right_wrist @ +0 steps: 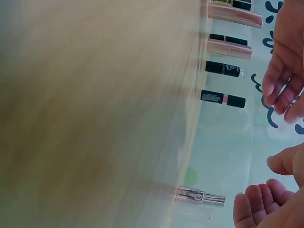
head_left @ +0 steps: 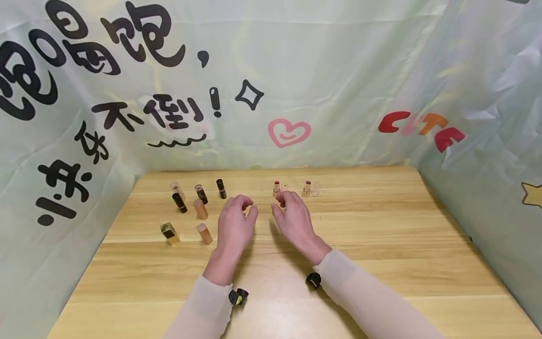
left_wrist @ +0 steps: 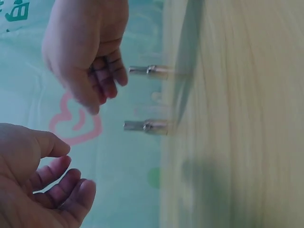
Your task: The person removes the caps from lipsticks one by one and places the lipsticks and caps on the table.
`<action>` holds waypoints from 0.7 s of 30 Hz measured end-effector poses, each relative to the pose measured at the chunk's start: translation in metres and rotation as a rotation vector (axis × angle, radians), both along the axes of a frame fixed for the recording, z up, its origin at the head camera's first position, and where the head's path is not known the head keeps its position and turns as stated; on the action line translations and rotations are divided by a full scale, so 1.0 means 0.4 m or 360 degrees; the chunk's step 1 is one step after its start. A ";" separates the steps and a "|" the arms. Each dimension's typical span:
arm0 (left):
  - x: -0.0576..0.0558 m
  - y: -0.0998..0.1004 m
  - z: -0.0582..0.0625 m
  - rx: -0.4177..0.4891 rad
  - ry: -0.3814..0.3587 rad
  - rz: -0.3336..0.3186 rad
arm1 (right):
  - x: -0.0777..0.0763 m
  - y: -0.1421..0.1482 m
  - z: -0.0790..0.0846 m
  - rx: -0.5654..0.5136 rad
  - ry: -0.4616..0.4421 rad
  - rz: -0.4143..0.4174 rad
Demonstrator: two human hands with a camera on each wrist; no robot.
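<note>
Over the middle of the table, my left hand (head_left: 234, 225) hovers with loosely bent fingers and nothing in them. Facing it across a small gap is my right hand (head_left: 295, 225), also holding nothing. Just beyond the right fingertips stands an uncapped lipstick (head_left: 277, 186) with a red tip, partly hidden by that hand in the head view. A second uncapped lipstick (head_left: 306, 189) stands to its right, beside a clear cap (head_left: 316, 189). The left wrist view shows both lipsticks (left_wrist: 151, 70) upright and apart from the hands. Nearest the left hand is a black lipstick tube (head_left: 221, 189).
Left of the hands stand several closed tubes: a rose-gold one (head_left: 201, 210), another rose-gold one (head_left: 204, 234), a black one (head_left: 179, 203), a dark one (head_left: 201, 194) and a gold square one (head_left: 171, 233). A printed cloth (head_left: 338, 84) surrounds the wooden table (head_left: 381, 282).
</note>
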State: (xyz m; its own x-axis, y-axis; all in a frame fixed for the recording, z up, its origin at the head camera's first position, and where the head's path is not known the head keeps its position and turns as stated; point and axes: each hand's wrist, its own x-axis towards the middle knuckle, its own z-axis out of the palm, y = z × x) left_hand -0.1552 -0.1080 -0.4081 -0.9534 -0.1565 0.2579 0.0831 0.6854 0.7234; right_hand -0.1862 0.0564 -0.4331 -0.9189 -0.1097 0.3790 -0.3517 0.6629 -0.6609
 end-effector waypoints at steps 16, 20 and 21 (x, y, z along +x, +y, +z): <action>0.037 -0.082 0.033 -0.0120 0.0033 0.0000 | 0.022 -0.096 0.021 -0.0159 -0.0204 0.0231; 0.046 -0.125 0.052 -0.0170 0.0006 -0.0012 | 0.019 -0.137 0.030 -0.0199 -0.0262 0.0291; 0.048 -0.139 0.058 -0.0190 -0.0010 -0.0013 | 0.018 -0.148 0.033 -0.0199 -0.0271 0.0307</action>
